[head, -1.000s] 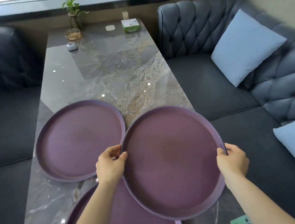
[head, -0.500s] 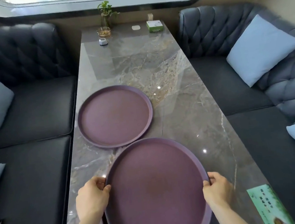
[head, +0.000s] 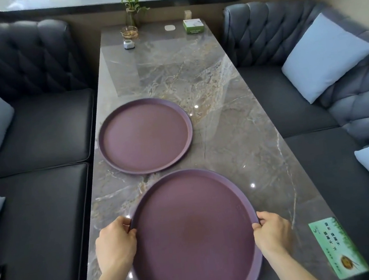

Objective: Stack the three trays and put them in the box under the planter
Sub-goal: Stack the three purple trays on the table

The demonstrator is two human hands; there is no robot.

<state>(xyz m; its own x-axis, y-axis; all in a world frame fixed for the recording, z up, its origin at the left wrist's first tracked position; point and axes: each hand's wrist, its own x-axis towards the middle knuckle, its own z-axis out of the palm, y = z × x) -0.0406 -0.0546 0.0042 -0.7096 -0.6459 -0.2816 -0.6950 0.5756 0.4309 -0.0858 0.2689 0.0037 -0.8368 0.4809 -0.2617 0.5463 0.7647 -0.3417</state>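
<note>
Lowered since before, near tray (head: 194, 235) sits between left hand (head: 115, 244) and right hand (head: 273, 231) grip.

Two bare forearms enter from the bottom edge, one at about 7 o'clock, the other at about 5 o'clock. No sleeve, cuff, watch, bracelet or glove shows on either. The left hand (head: 115, 244) and right hand (head: 273, 231) are bare too, without rings. Fingers are slim, with knuckles showing; the nails are largely hidden from the head camera.
</note>
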